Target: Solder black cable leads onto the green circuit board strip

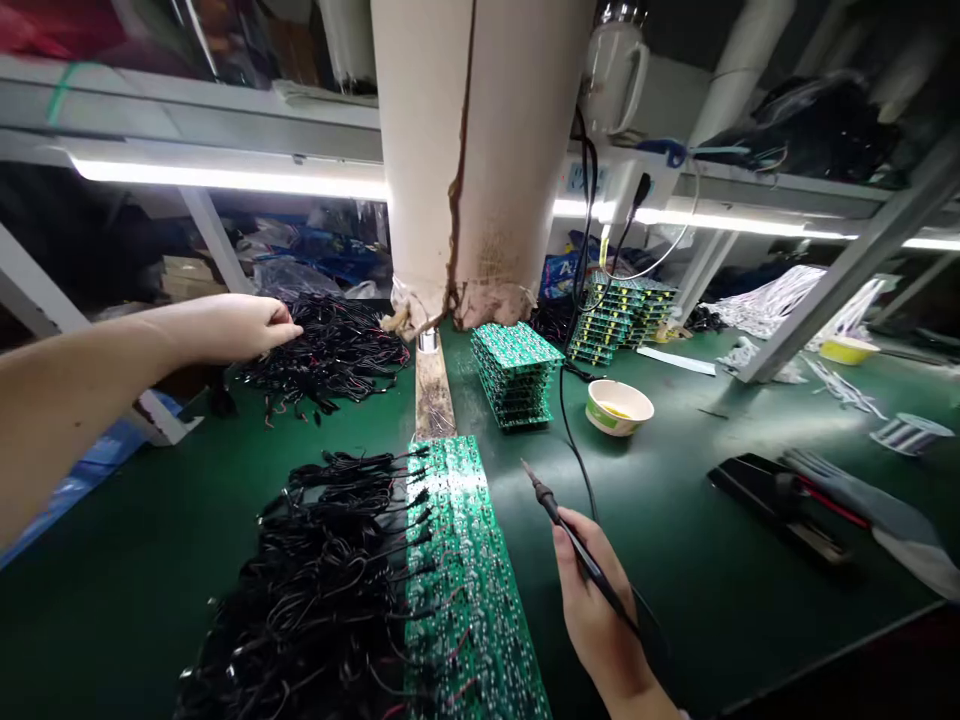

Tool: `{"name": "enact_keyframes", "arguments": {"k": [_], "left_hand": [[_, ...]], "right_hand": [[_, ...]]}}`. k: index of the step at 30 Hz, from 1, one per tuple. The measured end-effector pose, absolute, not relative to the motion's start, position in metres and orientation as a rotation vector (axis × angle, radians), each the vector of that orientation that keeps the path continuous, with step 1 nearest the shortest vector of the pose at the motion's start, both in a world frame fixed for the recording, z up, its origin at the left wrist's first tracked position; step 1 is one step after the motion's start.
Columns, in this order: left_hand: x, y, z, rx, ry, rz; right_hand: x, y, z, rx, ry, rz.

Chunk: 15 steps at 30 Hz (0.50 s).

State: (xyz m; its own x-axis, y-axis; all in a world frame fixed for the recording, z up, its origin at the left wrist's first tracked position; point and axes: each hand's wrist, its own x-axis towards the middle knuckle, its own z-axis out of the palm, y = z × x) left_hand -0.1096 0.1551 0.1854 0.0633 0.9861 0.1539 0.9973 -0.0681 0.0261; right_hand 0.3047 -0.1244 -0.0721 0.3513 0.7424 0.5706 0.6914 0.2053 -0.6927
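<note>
My right hand (pixel 600 590) is closed round a soldering iron (pixel 577 545), its tip pointing up and left, clear of the boards. Left of it lies a long panel of green circuit boards (pixel 480 560). Several bundled black cables (pixel 322 570) lie along the panel's left side, their wire ends reaching its edge. At the far left my left hand (pixel 247 325) is at a loose pile of black cables (pixel 330 350), fingers curled together. What those fingers hold, if anything, is hidden.
Behind the panel are a worn wooden strip (pixel 433 390), a stack of circuit boards (pixel 517 375) and a paper bowl (pixel 619 408). A black stapler-like tool (pixel 780 505) and a wire spool (pixel 911 433) lie to the right. A thick column (pixel 480 150) stands at the back.
</note>
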Motion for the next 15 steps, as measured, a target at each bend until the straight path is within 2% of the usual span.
{"name": "enact_keyframes", "arguments": {"k": [4, 11, 13, 15], "left_hand": [[-0.101, 0.182, 0.172, -2.306, -2.042, -0.105], [-0.008, 0.142, 0.039, -2.552, -2.177, -0.205], [0.014, 0.125, 0.019, -2.678, -2.221, -0.160], [0.025, 0.112, 0.019, -2.783, -2.214, -0.126]], "right_hand": [[0.307, -0.122, -0.079, -1.538, -1.381, 0.013], [0.303, -0.120, -0.069, -1.427, -1.407, -0.022], [0.303, -0.119, -0.068, -1.412, -1.413, -0.020], [0.304, -0.117, -0.070, -1.406, -1.415, -0.017]]}}
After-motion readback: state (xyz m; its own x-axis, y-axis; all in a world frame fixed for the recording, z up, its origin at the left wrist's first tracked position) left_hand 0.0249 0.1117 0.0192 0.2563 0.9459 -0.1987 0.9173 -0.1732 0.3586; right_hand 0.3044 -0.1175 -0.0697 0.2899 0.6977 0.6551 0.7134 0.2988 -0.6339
